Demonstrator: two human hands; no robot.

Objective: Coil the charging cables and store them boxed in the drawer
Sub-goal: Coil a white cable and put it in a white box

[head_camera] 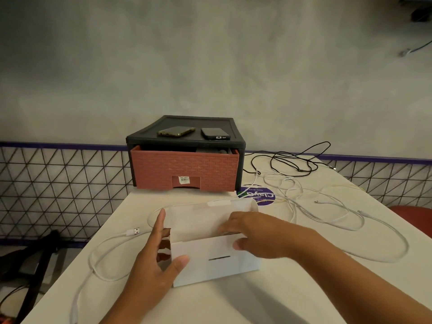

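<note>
The fingers (161,220) of the left hand (154,260) are spread round the left end of a white box (217,267), with the thumb pressed to its front wall, so the box is grasped and steadied. The fingers of the right hand (254,235) are hooked over the top edge of the same front wall and the thumb is set against its outside, so the wall is pinched. Whether anything is held inside the box cannot be told.

The box is made of thin white card with a dark slot in its front. Its top is open and a pale flap stands up at the back. It lies on the table (257,300) just in front of the person.

The box is judged to be at the opening stage, with no coiling done. A white cable (100,251) ending in a USB plug (136,231) lies loose to the left of the box. More white cables (327,213) sprawl to the right, and a black cable (292,160) is tangled beyond them.

For the next move, one cable would need to be gathered into loops small enough to fit the box.

Behind the box, a brick-red drawer (184,170) stands slightly open in a black frame (187,141), well apart from the hands.
</note>
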